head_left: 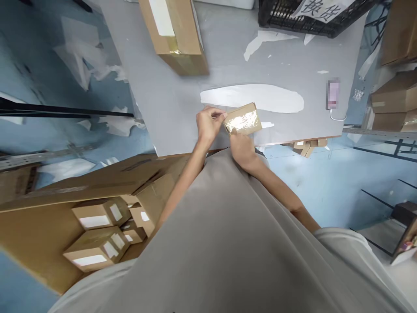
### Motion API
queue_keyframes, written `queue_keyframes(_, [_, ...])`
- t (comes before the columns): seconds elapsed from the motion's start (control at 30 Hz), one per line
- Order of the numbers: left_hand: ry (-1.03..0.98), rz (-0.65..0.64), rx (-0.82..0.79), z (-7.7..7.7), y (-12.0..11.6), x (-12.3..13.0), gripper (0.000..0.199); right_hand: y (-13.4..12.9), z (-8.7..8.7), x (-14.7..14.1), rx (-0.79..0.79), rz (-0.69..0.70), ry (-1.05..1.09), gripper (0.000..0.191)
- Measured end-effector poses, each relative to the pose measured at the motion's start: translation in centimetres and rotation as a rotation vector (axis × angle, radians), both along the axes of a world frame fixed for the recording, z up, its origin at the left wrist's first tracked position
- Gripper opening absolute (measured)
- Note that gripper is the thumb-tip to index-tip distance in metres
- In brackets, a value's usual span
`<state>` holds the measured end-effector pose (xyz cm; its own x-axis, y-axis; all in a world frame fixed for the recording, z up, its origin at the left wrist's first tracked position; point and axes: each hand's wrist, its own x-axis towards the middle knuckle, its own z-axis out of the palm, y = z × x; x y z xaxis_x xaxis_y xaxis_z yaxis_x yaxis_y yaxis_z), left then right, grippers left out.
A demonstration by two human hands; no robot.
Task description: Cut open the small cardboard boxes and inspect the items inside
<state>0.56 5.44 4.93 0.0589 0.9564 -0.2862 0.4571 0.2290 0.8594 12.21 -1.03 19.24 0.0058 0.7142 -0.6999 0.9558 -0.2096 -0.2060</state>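
Note:
A small cardboard box (249, 119) with shiny clear tape across its upper face is at the table's near edge, close to my body. My right hand (243, 148) is closed on its near side, the thumb pressing on the taped face. At the left end of the box, my left hand (208, 124) has its thumb and index finger pinched together, their tips touching the corner. What lies between those fingertips is too small to make out. Just beyond the box lies a long white patch (252, 98) on the grey table (172, 108).
A larger taped cardboard box (182, 39) stands at the back left of the table. A black crate (302, 21) with a paper sign is at the back right, and a phone-like device (332, 94) with a white cable sits right. Below left, a big carton (35, 230) holds several boxes.

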Motion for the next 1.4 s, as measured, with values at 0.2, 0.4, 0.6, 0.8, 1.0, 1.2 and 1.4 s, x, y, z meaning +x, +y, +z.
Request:
queue_keyframes(0.2, [0.009, 0.008, 0.029, -0.2, -1.0, -0.5, 0.015, -2.6, 1.3, 6.4, 0.052, -0.089, 0.101, 0.051])
queue_keyframes(0.4, [0.109, -0.146, 0.242, 1.9, -2.4, 2.1, 0.041, -4.3, -1.2, 12.7, 0.193, -0.359, 0.15, 0.055])
queue_keyframes(0.6, [0.195, -0.444, 0.258, 3.4, -3.3, 7.3, 0.053, -2.6, -1.4, 14.4, 0.255, -0.25, 0.2, 0.045])
queue_keyframes(0.8, [0.222, -0.449, 0.24, 2.9, -3.6, 7.7, 0.062, -0.7, -3.1, 13.9, 0.237, -0.169, 0.186, 0.049])
queue_keyframes(1.0, [0.236, -0.453, 0.232, 2.8, -3.7, 7.8, 0.06, -0.1, -3.6, 13.3, 0.206, -0.154, 0.141, 0.049])
queue_keyframes(1.2, [0.218, -0.448, 0.245, 2.4, -3.7, 7.7, 0.057, -0.4, -3.1, 12.0, 0.193, -0.206, 0.111, 0.047])
queue_keyframes(1.4, [0.185, -0.461, 0.254, 2.5, -3.5, 7.4, 0.064, -0.8, -2.4, 11.0, 0.182, -0.25, 0.081, 0.047])
